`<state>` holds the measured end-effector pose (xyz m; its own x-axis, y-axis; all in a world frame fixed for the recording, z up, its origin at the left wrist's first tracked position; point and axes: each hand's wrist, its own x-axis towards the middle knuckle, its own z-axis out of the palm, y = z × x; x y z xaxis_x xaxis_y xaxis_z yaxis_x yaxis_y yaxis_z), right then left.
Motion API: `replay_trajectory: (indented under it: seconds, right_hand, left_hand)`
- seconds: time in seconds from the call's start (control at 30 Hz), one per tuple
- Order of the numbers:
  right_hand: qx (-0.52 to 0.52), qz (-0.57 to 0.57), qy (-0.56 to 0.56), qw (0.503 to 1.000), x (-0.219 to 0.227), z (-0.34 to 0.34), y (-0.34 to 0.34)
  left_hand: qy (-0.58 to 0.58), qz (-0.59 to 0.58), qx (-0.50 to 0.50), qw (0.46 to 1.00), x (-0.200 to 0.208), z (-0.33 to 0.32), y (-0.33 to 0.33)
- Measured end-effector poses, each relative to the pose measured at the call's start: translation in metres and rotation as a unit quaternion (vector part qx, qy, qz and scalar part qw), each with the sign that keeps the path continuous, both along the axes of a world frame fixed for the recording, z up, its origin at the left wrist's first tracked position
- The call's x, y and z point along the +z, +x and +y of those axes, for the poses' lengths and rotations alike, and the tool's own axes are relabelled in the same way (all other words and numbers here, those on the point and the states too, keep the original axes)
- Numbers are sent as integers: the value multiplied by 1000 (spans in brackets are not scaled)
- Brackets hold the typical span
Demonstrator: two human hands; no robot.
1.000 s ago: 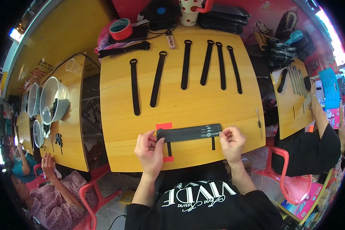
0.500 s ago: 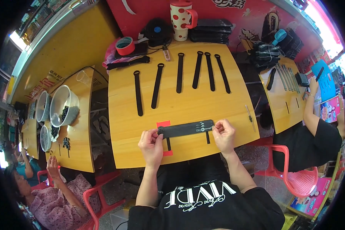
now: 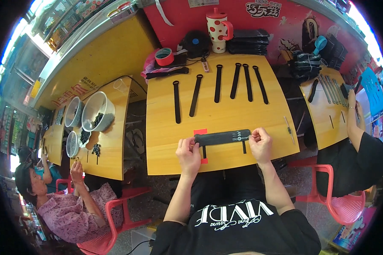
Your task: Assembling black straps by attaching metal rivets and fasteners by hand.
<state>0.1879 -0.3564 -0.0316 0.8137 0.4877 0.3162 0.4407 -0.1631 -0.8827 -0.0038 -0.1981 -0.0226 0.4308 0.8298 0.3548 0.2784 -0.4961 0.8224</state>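
A flat black pouch (image 3: 220, 138) with pale printed marks near its right end is stretched between my hands, low over the wooden table's near part. My left hand (image 3: 188, 156) pinches its left end, thumb and fingers together. At the right end, my right hand (image 3: 260, 144) pinches the corner. Under the pouch, two short black strips (image 3: 244, 147) stick out toward me. A red tape mark (image 3: 201, 131) shows past the far edge on the left, and another lies below. Several black straps (image 3: 177, 104) with ring ends lie in a row farther away.
At the back stand a spotted tumbler (image 3: 218, 32), stacked black pouches (image 3: 249, 41) and a red tape roll (image 3: 164, 56). A thin pen-like tool (image 3: 288, 129) lies right. On the left table, clear bowls (image 3: 98, 111) hold dark pieces. People work at both side tables.
The whole view has shifted, so the table sits farther right in the picture. Both hands keep their pinch on the pouch, which looks unmoved over the tape marks.
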Motion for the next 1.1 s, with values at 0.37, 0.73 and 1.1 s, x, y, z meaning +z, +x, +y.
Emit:
replay_trajectory:
  seconds: [0.37,0.73,1.1]
  right_hand:
    - [-10,-17,-13,1000,1,1,0]
    - [109,-296,-67,946,20,-4,-55]
    - [133,-355,-252,890,17,-20,-45]
  left_hand:
    - [42,63,7,997,3,-6,-2]
    - [226,278,-172,918,22,-39,-8]
    - [195,325,-163,911,21,-37,-8]
